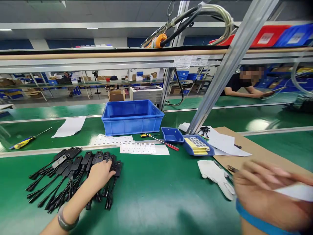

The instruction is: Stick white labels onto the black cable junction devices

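Several black boxes with cable tails (pixel 77 162) lie in a row at the left of the green bench. My left hand (pixel 104 171) reaches over the row's right end, its fingers bent and closed on one of these boxes; the fingertips are partly hidden. Just right of it lies another black box (pixel 118 168). At the lower right, my right hand (pixel 266 192), blurred and wearing a blue wristband, is raised above the bench. Between its thumb and fingers is a white piece, perhaps paper (pixel 297 192). A white glove (pixel 216 176) rests to its left.
A blue bin (pixel 132 122) stands at the back, near label sheets (pixel 138 148) and a red-handled screwdriver (pixel 171 146). Small blue trays (pixel 172 134) and cardboard (pixel 259 151) lie rightward. A metal post (pixel 220 75) slants overhead. Another person (pixel 242 83) sits across the line.
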`<action>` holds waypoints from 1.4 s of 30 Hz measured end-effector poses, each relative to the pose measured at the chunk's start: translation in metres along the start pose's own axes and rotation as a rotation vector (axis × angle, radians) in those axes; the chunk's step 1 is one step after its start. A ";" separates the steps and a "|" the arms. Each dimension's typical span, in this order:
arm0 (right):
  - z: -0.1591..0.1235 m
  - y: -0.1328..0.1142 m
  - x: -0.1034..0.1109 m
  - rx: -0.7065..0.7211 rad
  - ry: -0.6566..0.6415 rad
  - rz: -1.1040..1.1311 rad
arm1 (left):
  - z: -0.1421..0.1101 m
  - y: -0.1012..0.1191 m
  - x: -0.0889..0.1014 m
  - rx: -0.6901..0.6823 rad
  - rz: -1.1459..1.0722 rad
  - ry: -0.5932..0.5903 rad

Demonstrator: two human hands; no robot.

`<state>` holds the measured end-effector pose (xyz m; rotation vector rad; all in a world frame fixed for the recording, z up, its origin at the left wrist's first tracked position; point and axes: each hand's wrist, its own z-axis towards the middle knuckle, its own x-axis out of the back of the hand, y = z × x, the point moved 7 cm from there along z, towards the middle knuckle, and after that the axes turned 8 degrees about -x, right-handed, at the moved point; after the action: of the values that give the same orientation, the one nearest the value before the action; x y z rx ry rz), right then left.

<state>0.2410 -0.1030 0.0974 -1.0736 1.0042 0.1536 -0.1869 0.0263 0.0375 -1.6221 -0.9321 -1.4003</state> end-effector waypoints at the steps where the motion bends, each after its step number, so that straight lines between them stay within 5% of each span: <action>1: -0.001 0.014 -0.005 -0.062 -0.073 0.128 | -0.008 0.006 -0.009 0.009 0.048 0.007; 7: -0.036 0.138 -0.022 -0.542 -0.284 0.085 | -0.006 0.033 -0.027 -0.027 0.176 0.213; 10: -0.058 0.172 -0.025 -0.657 -0.344 0.027 | 0.009 0.046 -0.023 -0.055 0.170 0.262; 18: -0.047 0.192 -0.043 -0.648 -0.367 -0.092 | 0.027 0.094 -0.025 -0.309 -0.047 0.292; 22: -0.018 0.209 -0.056 -0.611 -0.330 -0.135 | 0.045 0.085 -0.033 -0.170 -0.765 0.327; 26: -0.002 0.229 -0.061 -0.544 -0.332 -0.200 | 0.058 0.097 -0.061 -0.006 -1.573 0.154; 29: -0.002 0.245 -0.053 -0.524 -0.338 -0.290 | 0.056 0.110 -0.071 0.039 -1.907 0.064; 34: -0.010 0.256 -0.038 -0.511 -0.353 -0.433 | 0.047 0.124 -0.072 -0.065 -2.073 -0.095; 42: -0.018 0.254 -0.043 -0.431 -0.412 -0.641 | 0.048 0.135 -0.079 -0.124 -2.133 -0.202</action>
<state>0.0655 0.0273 -0.0403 -1.6281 0.2258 0.0604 -0.0550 0.0101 -0.0583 -0.2079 -3.0575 -2.3674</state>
